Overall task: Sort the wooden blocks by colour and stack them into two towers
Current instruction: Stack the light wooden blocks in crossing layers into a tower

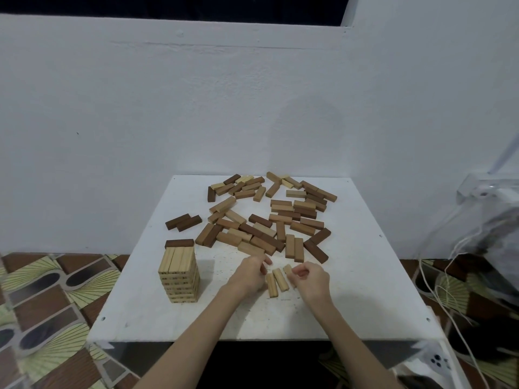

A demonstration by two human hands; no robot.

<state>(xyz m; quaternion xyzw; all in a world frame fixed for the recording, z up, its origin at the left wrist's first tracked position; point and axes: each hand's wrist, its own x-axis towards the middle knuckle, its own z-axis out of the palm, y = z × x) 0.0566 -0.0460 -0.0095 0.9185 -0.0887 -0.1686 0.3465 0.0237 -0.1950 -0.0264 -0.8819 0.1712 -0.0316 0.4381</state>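
Note:
A tower of light wooden blocks [179, 273] stands at the table's left front, with one dark block [179, 243] lying just behind its top. Three light blocks lie side by side near the front middle: a left one [271, 286], a middle one [280, 279] and a right one [287, 268]. My left hand [250, 276] sits against the left side of this group, its fingers loosely curled and holding nothing. My right hand [310, 279] curls its fingers over the right block, hiding most of it. A mixed pile of light and dark blocks [269, 220] covers the middle and back.
Two dark blocks [184, 222] lie apart at the left of the pile. The white table [365, 290] stands against a white wall, with a patterned floor around it. Cables and a bag [491, 248] hang at the right.

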